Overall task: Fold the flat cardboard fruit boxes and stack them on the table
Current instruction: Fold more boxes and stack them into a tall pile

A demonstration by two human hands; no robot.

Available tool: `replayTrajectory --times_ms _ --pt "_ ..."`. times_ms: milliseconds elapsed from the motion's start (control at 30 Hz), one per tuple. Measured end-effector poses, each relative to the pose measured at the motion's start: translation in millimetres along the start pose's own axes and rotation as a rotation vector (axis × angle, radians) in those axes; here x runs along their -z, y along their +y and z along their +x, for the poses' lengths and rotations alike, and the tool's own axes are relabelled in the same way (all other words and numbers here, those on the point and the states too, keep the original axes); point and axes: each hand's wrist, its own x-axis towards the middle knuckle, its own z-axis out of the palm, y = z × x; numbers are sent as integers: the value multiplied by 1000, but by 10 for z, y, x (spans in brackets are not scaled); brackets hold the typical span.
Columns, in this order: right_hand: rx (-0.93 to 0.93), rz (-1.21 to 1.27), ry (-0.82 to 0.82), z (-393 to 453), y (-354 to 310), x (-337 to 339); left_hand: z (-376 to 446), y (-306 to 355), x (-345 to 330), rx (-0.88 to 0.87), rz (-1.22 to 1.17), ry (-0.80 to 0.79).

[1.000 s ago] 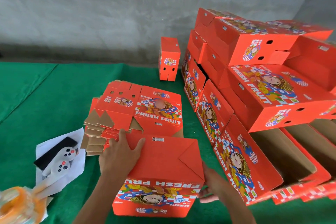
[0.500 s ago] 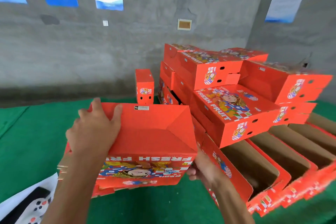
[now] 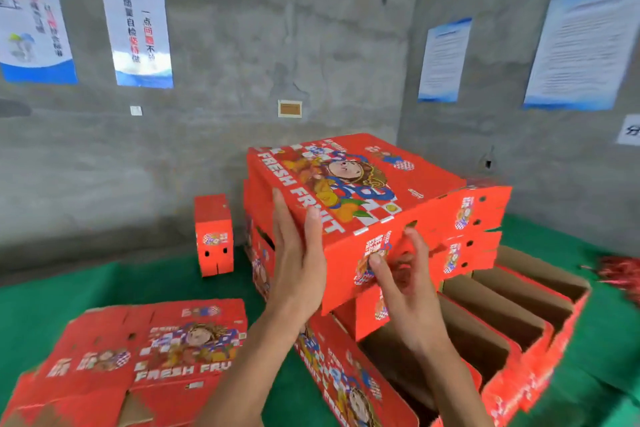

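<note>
A folded red "FRESH FRUIT" box (image 3: 349, 191) lies printed side up on top of the stack of folded boxes (image 3: 464, 253) at the right of the green table (image 3: 55, 302). My left hand (image 3: 298, 260) presses flat with straight fingers against the box's left near side. My right hand (image 3: 401, 274) is at the box's front face, fingers spread and loosely bent, fingertips touching it. A pile of flat unfolded boxes (image 3: 145, 350) lies at the lower left.
Open folded boxes (image 3: 498, 315) lie on their sides along the stack's base, brown insides showing. A small red box (image 3: 213, 236) stands upright near the concrete wall. Posters hang on both walls. Something red and stringy (image 3: 620, 270) lies at the far right.
The folded box went up from in front of me, turned printed side up, onto the top of the stack. Both hands went with it and loosened their grip. My view has tilted upward.
</note>
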Motion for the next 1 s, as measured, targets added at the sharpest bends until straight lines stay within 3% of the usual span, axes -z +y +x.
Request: replayTrajectory --times_ms 133,233,533,633,733,800,900,1000 --pt "-105 -86 -59 164 495 285 92 -332 -630 179 33 -182" --pt "-173 -117 -76 300 755 445 173 -517 -962 255 75 -202" --pt "-293 -202 -188 840 1006 527 421 -819 -1314 200 148 -151" --pt "-176 -365 -109 816 1002 503 466 -893 -1360 209 169 -127" --pt "-26 -560 93 732 897 331 487 -919 -1408 179 203 -94" --pt "63 -555 209 686 780 174 481 -949 -1374 162 200 -94" --pt "227 -425 149 586 632 -163 476 -1038 -1150 117 155 -97" --pt "222 -326 -5 380 617 -617 452 -1236 -744 95 143 -47"
